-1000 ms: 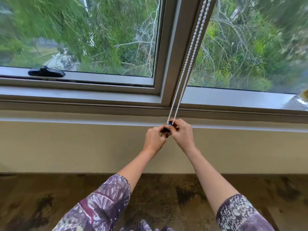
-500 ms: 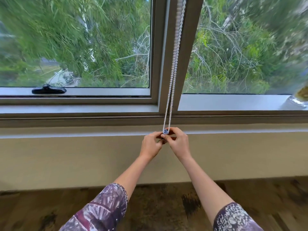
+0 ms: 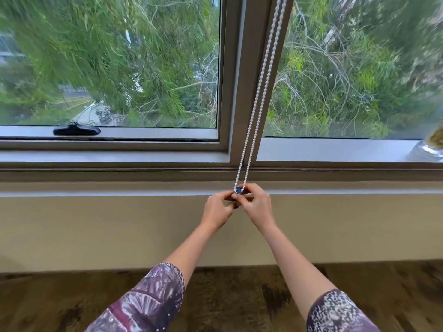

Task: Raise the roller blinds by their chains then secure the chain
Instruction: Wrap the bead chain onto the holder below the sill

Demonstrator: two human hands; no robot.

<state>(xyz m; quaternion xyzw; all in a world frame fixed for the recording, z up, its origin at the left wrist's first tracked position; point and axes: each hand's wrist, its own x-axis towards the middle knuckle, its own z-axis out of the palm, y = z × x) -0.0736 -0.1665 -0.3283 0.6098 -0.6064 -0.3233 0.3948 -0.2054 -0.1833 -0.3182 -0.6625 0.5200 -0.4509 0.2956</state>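
Note:
A white beaded chain [image 3: 260, 92] runs as a doubled loop down the grey window mullion to a small dark round clip [image 3: 238, 189] at the sill's edge. My left hand [image 3: 217, 208] and my right hand [image 3: 257, 204] meet just under the clip, fingertips pinched around it and the bottom of the chain loop. The chain hangs taut and slants slightly to the right going up. The roller blind itself is out of view above the frame.
A grey window frame [image 3: 230, 92] splits two panes with trees outside. A black window latch [image 3: 76, 130] sits on the left pane's lower rail. A glass object [image 3: 431, 147] stands on the sill at far right. Beige wall and patterned floor lie below.
My hands have stayed together on the clip at the bottom of the chain. The view has tilted, so the chain leans slightly differently; the hands' grip looks the same.

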